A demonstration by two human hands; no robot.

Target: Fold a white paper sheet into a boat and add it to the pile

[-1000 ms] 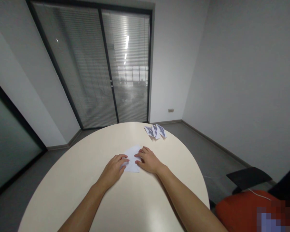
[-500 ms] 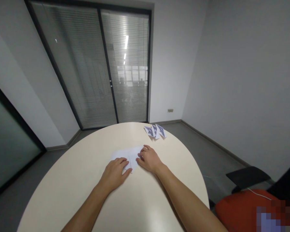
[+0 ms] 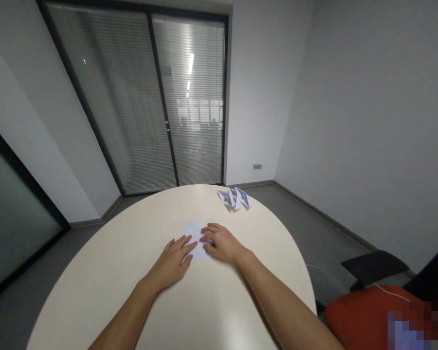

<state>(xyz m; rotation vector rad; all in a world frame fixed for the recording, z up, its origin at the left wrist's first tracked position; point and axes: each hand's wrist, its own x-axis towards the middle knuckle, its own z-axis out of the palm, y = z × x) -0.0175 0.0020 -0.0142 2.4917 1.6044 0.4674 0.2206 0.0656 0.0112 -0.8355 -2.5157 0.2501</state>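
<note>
A small white sheet of paper [image 3: 193, 228], narrow and apparently folded, lies flat on the round table between my hands. My left hand [image 3: 174, 262] has its fingers spread, with the tips at the paper's left side. From the right, my right hand [image 3: 221, 243] reaches over the paper's other side, fingers apart and slightly bent. Parts of the paper are hidden under the fingers of both hands.
Several folded white and blue paper pieces [image 3: 234, 198] lie overlapping near the far edge of the cream round table [image 3: 105, 282]. An orange chair [image 3: 365, 311] with a black armrest [image 3: 374, 267] stands at the right. Beyond the table are glass panels with blinds [image 3: 131, 107].
The paper on the table has become narrower, its left and right parts no longer spread out. My right hand has shifted slightly left, and my left hand's fingers are more spread.
</note>
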